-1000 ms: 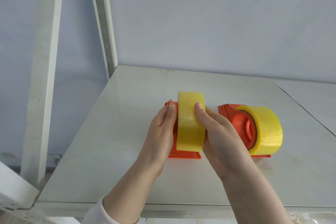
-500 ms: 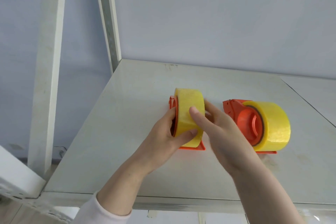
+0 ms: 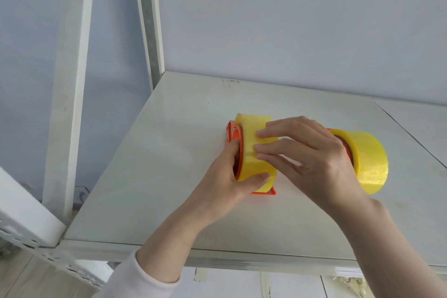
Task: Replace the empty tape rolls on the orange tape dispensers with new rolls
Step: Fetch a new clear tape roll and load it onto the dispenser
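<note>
One translucent yellow roll [image 3: 254,167] on orange dispenser [image 3: 232,132]; left hand [image 3: 217,186] grip round it (right hand [image 3: 314,159] flat atop).

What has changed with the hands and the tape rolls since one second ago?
The left hand, earlier flat against the side, now grips the left tape roll, its thumb across the lower front. The right hand, earlier touching with one fingertip, now lays straight fingers over the roll's top. Unchanged: this roll sits on the left orange dispenser; the right tape roll stands beside on the shelf.
</note>
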Motion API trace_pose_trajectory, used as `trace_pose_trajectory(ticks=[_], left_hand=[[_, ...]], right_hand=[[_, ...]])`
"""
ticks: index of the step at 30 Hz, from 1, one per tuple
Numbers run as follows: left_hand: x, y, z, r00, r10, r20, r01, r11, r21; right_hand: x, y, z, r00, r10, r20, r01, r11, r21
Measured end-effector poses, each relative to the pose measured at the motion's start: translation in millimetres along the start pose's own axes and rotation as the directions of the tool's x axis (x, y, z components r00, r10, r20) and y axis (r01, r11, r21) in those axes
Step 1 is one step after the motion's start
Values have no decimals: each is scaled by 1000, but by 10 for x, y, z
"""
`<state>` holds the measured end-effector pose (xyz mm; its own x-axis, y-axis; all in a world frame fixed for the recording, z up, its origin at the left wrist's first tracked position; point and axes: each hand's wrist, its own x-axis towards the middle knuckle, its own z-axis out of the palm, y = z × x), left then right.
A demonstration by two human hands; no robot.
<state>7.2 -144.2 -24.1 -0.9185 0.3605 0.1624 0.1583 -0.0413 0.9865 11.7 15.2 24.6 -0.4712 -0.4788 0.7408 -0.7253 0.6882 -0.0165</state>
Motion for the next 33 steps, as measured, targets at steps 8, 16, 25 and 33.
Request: trace_pose_trajectory(ticks=[8, 16, 25, 33], left_hand=[[-56, 21, -27, 998, -22, 63, 17, 997, 80], [-132, 37, -36, 991, -49, 124, 33, 991, 126], [-135, 87, -15, 994, -53, 97, 45, 996, 82], [-67, 235, 83, 990, -134, -32, 132, 990, -55]], right_hand=[[631, 48, -253, 862, 417, 287, -495, 813, 306], [1479, 919, 7, 455, 702, 547, -888, 407, 216], [966, 833, 71, 183, 676, 714, -935, -105, 339], [721, 486, 360, 342, 710, 616, -906, 77, 415]])
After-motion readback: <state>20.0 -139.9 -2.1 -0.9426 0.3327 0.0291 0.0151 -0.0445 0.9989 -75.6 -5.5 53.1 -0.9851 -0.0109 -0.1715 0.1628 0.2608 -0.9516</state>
